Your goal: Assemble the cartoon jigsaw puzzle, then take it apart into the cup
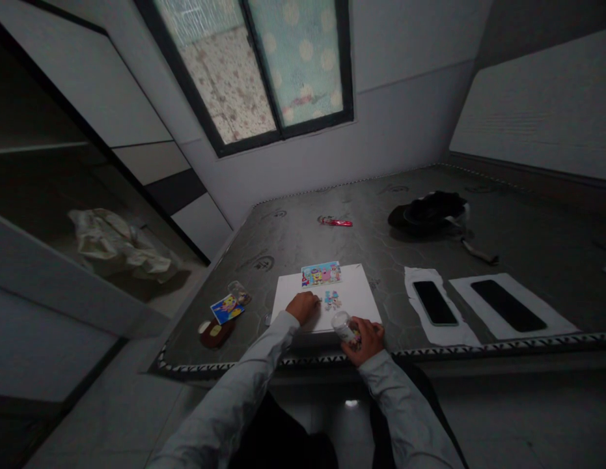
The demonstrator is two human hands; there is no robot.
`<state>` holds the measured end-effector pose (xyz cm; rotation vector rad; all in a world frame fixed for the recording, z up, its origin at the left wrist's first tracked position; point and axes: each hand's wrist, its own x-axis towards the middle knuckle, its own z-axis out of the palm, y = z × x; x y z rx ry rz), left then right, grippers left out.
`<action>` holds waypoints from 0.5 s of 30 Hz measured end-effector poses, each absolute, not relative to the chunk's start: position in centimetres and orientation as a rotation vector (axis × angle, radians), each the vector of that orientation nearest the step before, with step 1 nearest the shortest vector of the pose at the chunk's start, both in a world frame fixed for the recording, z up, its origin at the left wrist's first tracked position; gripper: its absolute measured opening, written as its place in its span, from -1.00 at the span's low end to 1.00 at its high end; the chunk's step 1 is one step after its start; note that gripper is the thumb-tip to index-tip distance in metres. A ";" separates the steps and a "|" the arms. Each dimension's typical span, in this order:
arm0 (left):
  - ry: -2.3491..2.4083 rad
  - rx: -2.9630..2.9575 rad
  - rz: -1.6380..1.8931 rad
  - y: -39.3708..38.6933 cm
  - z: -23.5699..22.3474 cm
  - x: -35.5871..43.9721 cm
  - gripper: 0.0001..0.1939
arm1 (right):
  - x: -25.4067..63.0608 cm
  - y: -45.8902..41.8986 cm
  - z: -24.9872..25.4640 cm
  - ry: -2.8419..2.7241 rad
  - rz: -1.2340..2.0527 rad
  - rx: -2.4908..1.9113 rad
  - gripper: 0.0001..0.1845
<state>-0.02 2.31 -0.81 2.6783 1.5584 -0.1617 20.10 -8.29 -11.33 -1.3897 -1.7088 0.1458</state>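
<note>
A white board [358,286] lies near the front edge of the bed-like surface. On it rests a small cluster of jigsaw puzzle pieces [332,300], below a colourful cartoon picture card [321,275]. My left hand [303,307] is at the cluster's left side, fingertips pinched on what looks like a small puzzle piece, mostly hidden. My right hand [365,340] wraps round a clear jar [342,323], tilted at the board's front right edge. Small multicoloured pieces show inside the jar.
Left of the board lie another clear container [239,292], a blue cartoon card [227,309] and a brown oval object [216,334]. A red packet [336,222] and a dark cap [429,213] lie farther back. Two phones [435,303] rest on white sheets at the right.
</note>
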 end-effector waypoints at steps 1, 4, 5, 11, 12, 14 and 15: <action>1.554 2.673 -0.169 2.4 -0.7 -0.1 -0.66 | 20.1 -8.3 -11.4 -1.707 0.143 -1.396 -0.48; 1.559 2.652 -0.187 2.8 -0.6 -0.2 -0.68 | 20.1 -8.3 -11.4 -1.706 0.142 -1.408 -0.47; 1.566 2.644 -0.193 2.9 -0.6 -0.1 -0.70 | 20.1 -8.2 -11.4 -1.709 0.141 -1.412 -0.48; 1.562 2.609 -0.232 3.4 -0.6 0.3 -0.74 | 20.1 -8.2 -11.5 -1.713 0.107 -1.405 -0.47; 1.558 2.604 -0.237 3.5 -0.6 0.4 -0.74 | 20.1 -8.2 -11.6 -1.712 0.102 -1.404 -0.47; 1.549 2.594 -0.241 3.5 -0.7 0.4 -0.73 | 20.1 -8.1 -11.8 -1.712 0.094 -1.405 -0.46; 1.545 2.589 -0.238 3.5 -0.7 0.4 -0.74 | 20.1 -8.1 -11.9 -1.711 0.093 -1.404 -0.45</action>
